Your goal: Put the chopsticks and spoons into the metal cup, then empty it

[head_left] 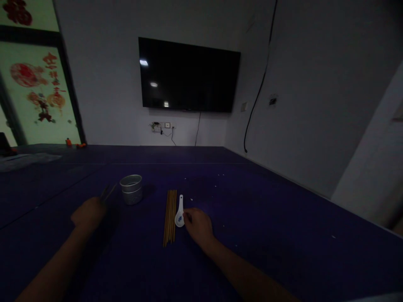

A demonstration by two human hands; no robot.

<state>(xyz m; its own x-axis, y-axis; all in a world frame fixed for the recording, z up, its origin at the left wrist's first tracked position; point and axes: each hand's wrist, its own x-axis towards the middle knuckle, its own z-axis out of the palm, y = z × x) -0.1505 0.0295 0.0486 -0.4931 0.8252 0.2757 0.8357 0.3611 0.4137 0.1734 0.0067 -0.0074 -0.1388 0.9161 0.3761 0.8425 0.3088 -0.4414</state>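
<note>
In the head view, the left hand (90, 213) was over the left part of the purple table (270, 251), its fingers closed around a thin utensil (109, 193) whose two prongs pointed up toward the cup (131, 193); blur hid what kind it was. The metal cup stood upright, just beyond the prongs and apart from the hand. The right hand (199, 226) was at the right edge of the spoon (179, 219), fingers curled; whether they gripped it or only touched it could not be told. The white spoon lay with its bowl toward the person and its handle pointing away, just right of the chopsticks (170, 216), which lay side by side. White bits (191, 199) dotted the table, and a TV (189, 75) hung on the wall behind.
</note>
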